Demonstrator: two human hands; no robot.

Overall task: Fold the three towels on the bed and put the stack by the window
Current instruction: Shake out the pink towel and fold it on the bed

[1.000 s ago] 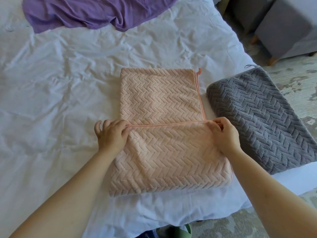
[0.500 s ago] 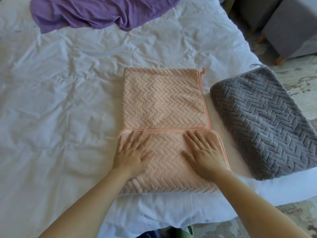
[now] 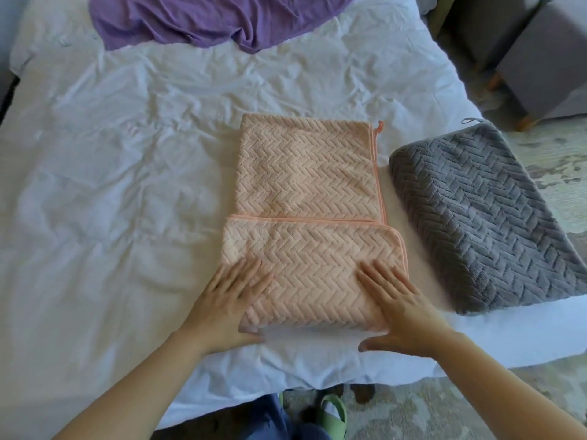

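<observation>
A pink herringbone towel (image 3: 305,185) lies on the white bed (image 3: 127,185), its near part folded up over itself to about halfway. My left hand (image 3: 228,296) rests flat on the near left corner of the fold, fingers straight, thumb down by the near edge. My right hand (image 3: 400,306) lies flat on the near right corner in the same way. A folded grey towel (image 3: 489,214) sits to the right at the bed's edge. A purple towel (image 3: 203,17) lies crumpled at the far side of the bed.
Grey upholstered furniture with wooden feet (image 3: 540,55) stands past the bed's right corner. A patterned floor (image 3: 413,408) shows below the near edge, with a green sandal (image 3: 333,414) on it.
Both hands laid the pinched pink hem down, then slid flat toward me over the folded part to its near corners.
</observation>
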